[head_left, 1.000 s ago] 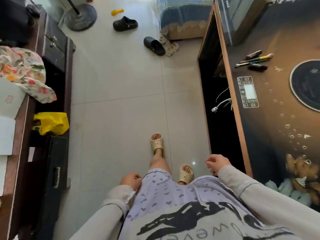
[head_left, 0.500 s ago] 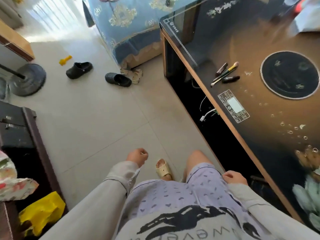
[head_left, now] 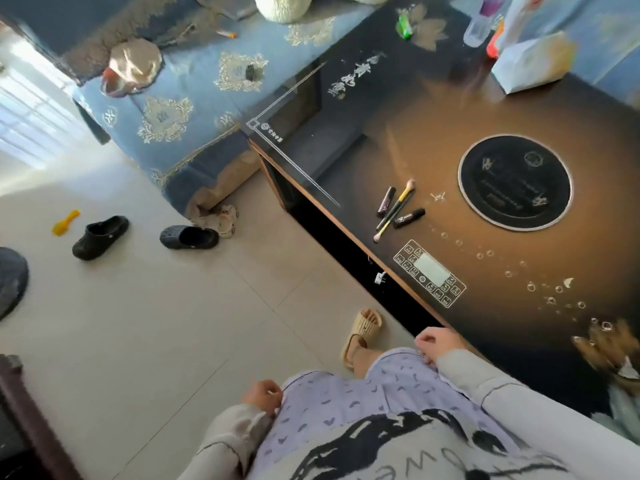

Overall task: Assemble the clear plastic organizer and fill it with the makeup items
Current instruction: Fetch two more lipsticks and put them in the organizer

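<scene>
Makeup items lie together near the front edge of the dark glossy table (head_left: 398, 133): a yellow-handled brush (head_left: 397, 206), a thin dark pencil beside it, and two dark tubes (head_left: 385, 201) (head_left: 409, 218). No clear organizer shows. My left hand (head_left: 263, 396) hangs at my hip, fingers loosely curled, holding nothing. My right hand (head_left: 434, 342) hangs loosely curled beside the table's near edge, also holding nothing. Both are well short of the makeup.
The table carries a round black inset (head_left: 516, 181), a printed control panel (head_left: 429, 273), a white bag (head_left: 530, 62) and a clear cup (head_left: 479, 26) at the far end. A blue sofa (head_left: 173, 116) stands behind; black clogs (head_left: 100, 237) lie on the tiled floor.
The view has swung right and forward, bringing the table and makeup items closer and more central. Both hands stay at my sides, holding nothing.
</scene>
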{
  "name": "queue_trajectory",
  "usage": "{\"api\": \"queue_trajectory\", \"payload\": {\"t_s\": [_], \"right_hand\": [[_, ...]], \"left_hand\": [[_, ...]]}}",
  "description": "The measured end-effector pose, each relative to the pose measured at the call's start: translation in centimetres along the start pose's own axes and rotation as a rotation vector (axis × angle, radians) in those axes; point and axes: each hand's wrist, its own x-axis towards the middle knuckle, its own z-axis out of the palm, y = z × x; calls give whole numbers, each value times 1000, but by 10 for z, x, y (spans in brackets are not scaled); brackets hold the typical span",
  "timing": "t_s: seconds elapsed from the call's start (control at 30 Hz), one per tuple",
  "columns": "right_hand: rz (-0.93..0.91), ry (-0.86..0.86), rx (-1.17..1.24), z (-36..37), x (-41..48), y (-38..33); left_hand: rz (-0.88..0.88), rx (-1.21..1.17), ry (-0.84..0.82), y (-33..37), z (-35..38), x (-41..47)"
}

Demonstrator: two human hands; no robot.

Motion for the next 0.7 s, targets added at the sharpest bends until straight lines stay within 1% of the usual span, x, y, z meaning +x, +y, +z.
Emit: {"api": "queue_trajectory", "payload": {"t_s": [0.1,0.2,0.33,0.47,0.57,0.7], "right_hand": [[-17,3,-6,-25,15,-20],[22,5,25,-46,25,-28],[78,15,62,-55,30,-34],[150,7,165,-55,33,-37],[252,23,275,-46,31,-41],[353,84,463,-25,29,-49]], "left_hand": [[-5,-15,39,32,-16,11],[22,-40,116,69,-34,23],[111,-1,73,113,-58,39],[194,200,30,159,-77,61],[253,376,12,192,-95,73],[352,573,-18,242,-121,87]]}}
